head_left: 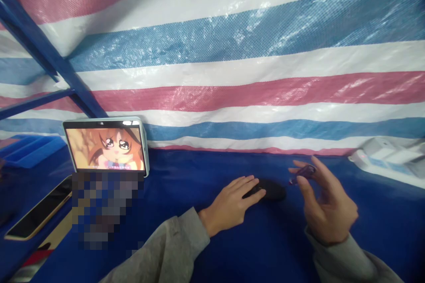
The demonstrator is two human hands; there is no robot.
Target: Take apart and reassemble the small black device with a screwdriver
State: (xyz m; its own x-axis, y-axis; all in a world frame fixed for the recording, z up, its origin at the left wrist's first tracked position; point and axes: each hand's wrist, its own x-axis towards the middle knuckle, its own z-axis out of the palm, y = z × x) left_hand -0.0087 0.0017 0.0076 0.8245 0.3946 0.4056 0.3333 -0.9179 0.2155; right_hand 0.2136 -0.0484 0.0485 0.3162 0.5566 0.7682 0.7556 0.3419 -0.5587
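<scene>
A black, oval, flattish object [274,189] lies on the blue tabletop, its exact kind unclear. My left hand [232,203] grips its left end, with the thumb along the near side and the fingers across the far side. To the right, just above the table, my right hand [327,203] pinches a small purple, partly see-through object [303,174] between thumb and fingers. Blur and the fingers hide what kind of thing it is. A short gap separates it from the black object.
A tablet [108,148] playing a cartoon stands at the left, with a phone [40,208] beside it. Blue trays [33,148] sit farther left. White boxes [392,159] are at the right. Striped sheeting [232,53] and a blue metal frame [49,48] stand behind.
</scene>
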